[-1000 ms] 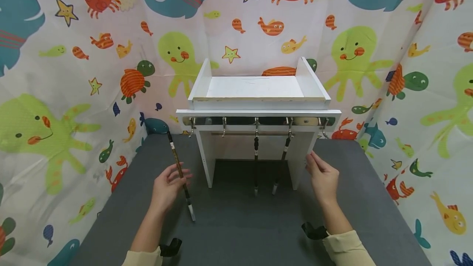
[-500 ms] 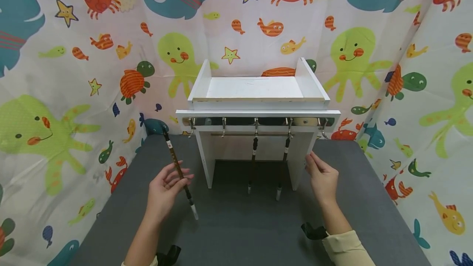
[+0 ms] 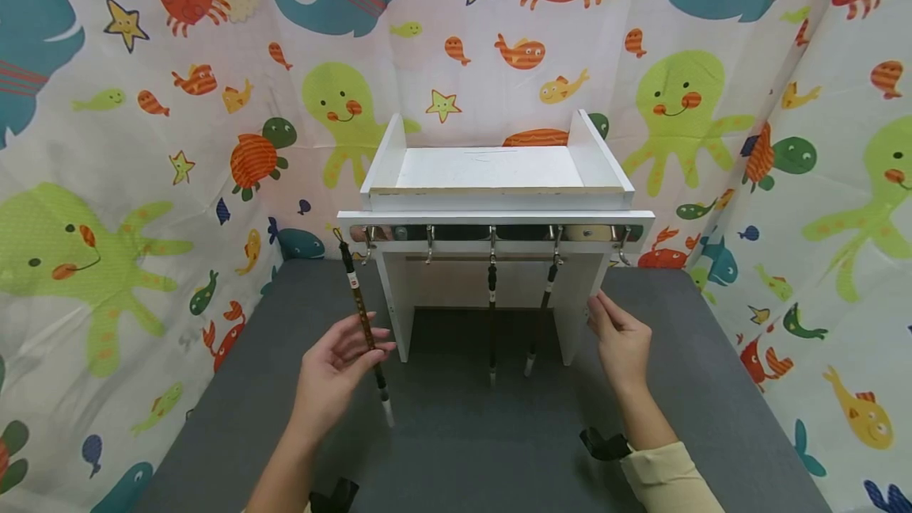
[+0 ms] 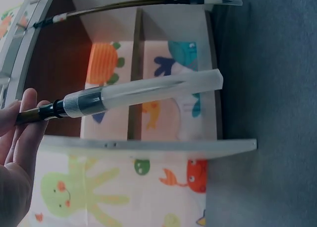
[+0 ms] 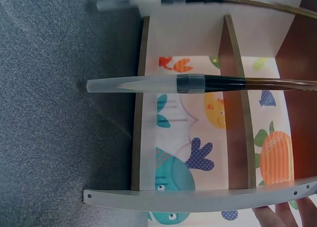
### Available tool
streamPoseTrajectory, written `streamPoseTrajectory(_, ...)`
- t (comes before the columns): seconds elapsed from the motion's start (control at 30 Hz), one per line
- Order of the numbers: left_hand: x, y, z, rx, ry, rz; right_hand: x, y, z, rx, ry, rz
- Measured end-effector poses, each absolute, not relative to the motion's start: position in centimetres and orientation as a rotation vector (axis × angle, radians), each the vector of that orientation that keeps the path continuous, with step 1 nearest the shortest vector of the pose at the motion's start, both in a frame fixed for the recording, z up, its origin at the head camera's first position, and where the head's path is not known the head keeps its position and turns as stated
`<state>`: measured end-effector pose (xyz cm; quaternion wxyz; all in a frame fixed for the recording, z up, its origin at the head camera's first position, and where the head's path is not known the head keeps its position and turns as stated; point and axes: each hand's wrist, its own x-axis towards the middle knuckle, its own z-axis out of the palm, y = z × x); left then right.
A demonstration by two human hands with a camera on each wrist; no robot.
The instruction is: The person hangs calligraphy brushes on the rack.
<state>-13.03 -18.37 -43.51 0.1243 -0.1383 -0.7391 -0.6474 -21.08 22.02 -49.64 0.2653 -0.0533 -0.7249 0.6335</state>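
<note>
My left hand (image 3: 335,377) pinches a calligraphy brush (image 3: 362,313) between thumb and fingers, left of a small white shelf (image 3: 492,201). The brush tilts, its loop end up near the leftmost hook (image 3: 368,242) and its clear-capped tip (image 4: 161,90) down. Thumb and fingers of my right hand (image 3: 622,348) hold the front edge of the shelf's right side panel (image 3: 580,303); in the right wrist view some fingertips (image 5: 282,216) show beyond the panel. Two more capped brushes hang from the rail's hooks: one in the middle (image 3: 492,311), one to its right (image 3: 543,311).
A metal hook rail (image 3: 459,233) runs along the shelf's front; its second hook (image 3: 431,245) and rightmost hook (image 3: 623,248) bear nothing. The shelf stands on a dark grey surface (image 3: 470,450). A sea-animal printed cloth (image 3: 442,70) hangs behind and at both sides.
My left hand has moved right with the brush, whose loop end has come up toward the leftmost hook. The two hanging brushes have swung slightly. My right hand stays on the panel.
</note>
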Motion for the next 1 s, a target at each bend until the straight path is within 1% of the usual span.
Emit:
streamPoseTrajectory(0.3, -12.9, -16.7, -44.5, -0.486, -2.232, -1.864, -21.1, 22.0, -49.3, -0.153, -1.97, 1.72)
streamPoseTrajectory(0.7, -12.8, -15.1, -44.8, -0.516, -2.307, -1.872, -21.0, 22.0, -49.4, -0.137, -1.944, 1.726)
streamPoseTrajectory(1.0, -12.7, -14.1, -45.4, -0.634, -2.322, -1.883, -20.9, 22.0, -49.3, -0.134, -1.938, 1.739)
